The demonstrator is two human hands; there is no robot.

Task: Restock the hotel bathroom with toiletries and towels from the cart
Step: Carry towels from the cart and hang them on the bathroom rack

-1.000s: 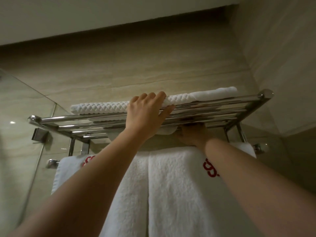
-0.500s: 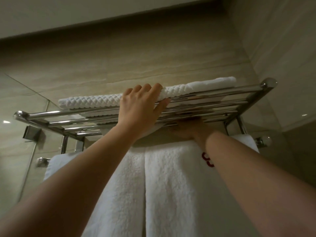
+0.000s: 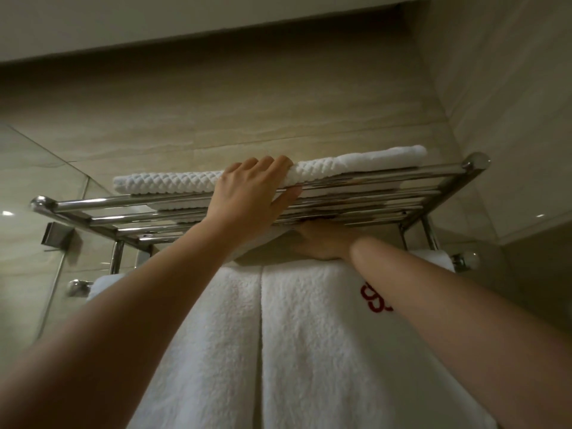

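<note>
A folded white waffle towel (image 3: pixel 173 182) lies on top of the chrome towel rack (image 3: pixel 387 181) high on the wall. My left hand (image 3: pixel 250 196) grips its front edge near the middle, fingers over the top and thumb along the front bars. Beneath the shelf my right hand (image 3: pixel 325 243) is turned palm up and presses against the underside, where a bit of white towel sags below the bars; its fingertips are partly hidden by the bars and my left hand. Two thick white bath towels (image 3: pixel 303 351) with red embroidery hang from the lower bar.
A glass shower panel (image 3: pixel 34 187) with a metal bracket (image 3: pixel 57 238) stands to the left of the rack. Beige tiled walls meet in a corner at the right (image 3: pixel 495 150). The lower bar's chrome end knobs (image 3: pixel 469 260) stick out on both sides.
The view has shifted slightly, so the rack sits a little differently in frame. Both hands keep their places on and under the shelf.
</note>
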